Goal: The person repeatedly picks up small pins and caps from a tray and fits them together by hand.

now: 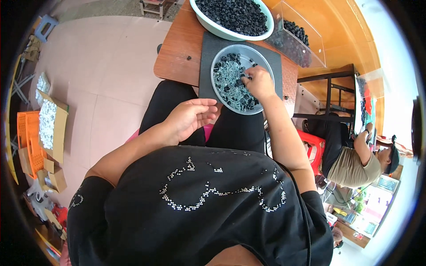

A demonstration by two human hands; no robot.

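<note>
A clear round plastic bowl [220,98] stands at the table's near edge on a dark mat [207,66]. In it lie many silvery screws [227,73] mixed with small black plastic parts [233,57]. Over the bowl's right side, my right hand [259,82] reaches in with thumb and fingers drawn together among the parts; what sits between the fingertips is too small to make out. My left hand [193,116] hangs above my lap, just left of the bowl, palm turned up and fingers loosely bent apart, with nothing visible in it.
Behind the bowl stands a pale green basin [213,31] heaped with black parts. Beside it is a clear box [315,46] of similar pieces. One loose black part [189,58] lies on the wooden table [175,62]. A co-worker [355,164] sits at the right; a filled carton [60,133] is far left.
</note>
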